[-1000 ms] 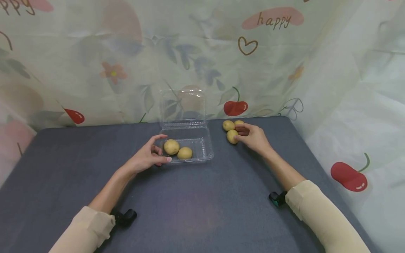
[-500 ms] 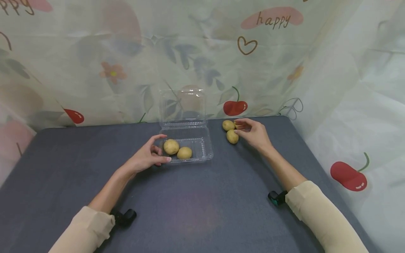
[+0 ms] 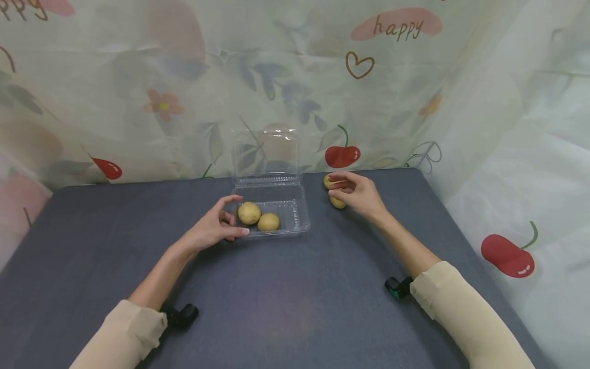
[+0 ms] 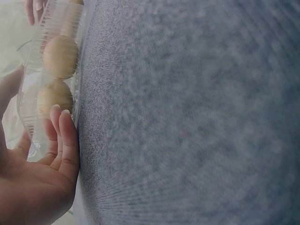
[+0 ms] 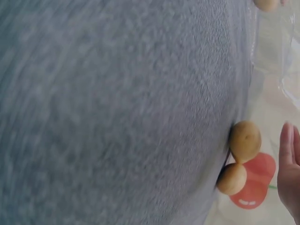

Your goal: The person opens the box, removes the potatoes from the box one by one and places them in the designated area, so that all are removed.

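right hand (image 3: 361,196) shifted left over potatoes (image 5: 244,141), left hand (image 3: 213,226) spread round box (image 3: 295,218)

A dark blue-gray table (image 3: 286,292) has a pale sheet (image 3: 295,56) hanging behind it. The sheet shows red cherries (image 3: 342,157), an orange flower (image 3: 164,106), a brown heart outline (image 3: 349,65) and the word "happy" (image 3: 398,27) on pink.

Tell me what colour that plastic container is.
Clear and colourless; the head view shows the plastic container best.
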The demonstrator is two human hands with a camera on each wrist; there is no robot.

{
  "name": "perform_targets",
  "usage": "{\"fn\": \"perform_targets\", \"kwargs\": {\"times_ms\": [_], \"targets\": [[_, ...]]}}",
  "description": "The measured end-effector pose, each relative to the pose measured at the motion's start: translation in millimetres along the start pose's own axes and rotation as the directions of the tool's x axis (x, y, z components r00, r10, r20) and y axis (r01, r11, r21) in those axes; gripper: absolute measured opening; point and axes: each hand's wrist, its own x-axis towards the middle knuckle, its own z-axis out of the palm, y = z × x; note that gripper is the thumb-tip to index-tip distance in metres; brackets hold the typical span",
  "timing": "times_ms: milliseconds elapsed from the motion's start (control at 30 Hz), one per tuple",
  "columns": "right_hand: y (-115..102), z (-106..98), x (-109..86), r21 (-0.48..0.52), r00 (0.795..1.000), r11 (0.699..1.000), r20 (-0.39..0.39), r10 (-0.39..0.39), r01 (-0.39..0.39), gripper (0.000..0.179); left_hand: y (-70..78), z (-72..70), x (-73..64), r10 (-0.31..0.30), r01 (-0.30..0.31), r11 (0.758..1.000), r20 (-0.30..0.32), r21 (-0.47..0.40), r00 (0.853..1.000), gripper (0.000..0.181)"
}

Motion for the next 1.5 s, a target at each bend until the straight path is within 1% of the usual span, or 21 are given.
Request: {"fn": "perform_targets", "kwargs": {"times_ms": [133,233,300,367,467,600,867,933,1067,1167,1267,1500], "targets": [[-3.8,8.4,1.6,0.023,1.000,1.000,0.028,-0.012,0.011,0.042,-0.5,0.5,0.1,-0.007,0.007,1.000,-0.006,0.003,1.000,0.087],[-7.8,14.6,3.6,0.033,0.998,0.999,0.054,-0.039,0.038,0.041,0.0,1.2,-0.3,-0.009,0.009,1.000,-0.010,0.003,1.000,0.086],[-10.3,18.8,5.3,0.056,0.995,0.996,0.073,-0.069,0.065,0.042,0.6,1.3,-0.7,-0.010,0.010,1.000,-0.011,0.002,1.000,0.087],[-12.6,22.7,6.8,0.102,0.992,0.992,0.093,-0.090,0.081,0.042,1.1,1.3,-1.0,-0.011,0.011,1.000,-0.010,-0.001,1.000,0.087],[-15.2,28.6,8.2,0.161,0.988,0.984,0.116,-0.102,0.083,0.044,1.2,0.7,-0.7,-0.013,0.013,1.000,-0.007,-0.003,1.000,0.087],[-19.5,34.9,7.3,0.185,0.986,0.980,0.137,-0.093,0.067,0.046,1.1,0.4,0.2,-0.011,0.011,1.000,-0.004,-0.004,1.000,0.088],[-27.2,44.0,8.1,0.176,0.980,0.981,0.167,-0.109,0.080,0.044,1.2,0.1,1.1,-0.030,0.030,0.999,0.011,-0.012,0.999,0.088],[-29.1,46.6,8.5,0.182,0.975,0.980,0.186,-0.120,0.086,0.044,1.6,0.1,0.5,-0.039,0.039,0.999,0.009,-0.010,0.999,0.089],[-33.3,53.7,8.6,0.192,0.967,0.979,0.227,-0.118,0.074,0.046,1.9,-0.3,-0.7,-0.052,0.052,0.999,0.001,-0.003,0.999,0.090],[-37.1,59.1,8.2,0.195,0.966,0.979,0.240,-0.101,0.054,0.047,2.0,-0.2,-0.9,-0.045,0.045,0.999,0.005,-0.012,0.999,0.090],[-40.2,64.2,8.8,0.194,0.962,0.980,0.254,-0.099,0.050,0.047,1.8,0.3,-0.7,-0.038,0.038,0.999,0.008,-0.020,0.999,0.089],[-44.1,73.6,12.1,0.160,0.946,0.985,0.307,-0.108,0.061,0.046,2.0,0.3,-1.2,-0.040,0.040,0.999,-0.008,-0.008,0.999,0.090]]}}
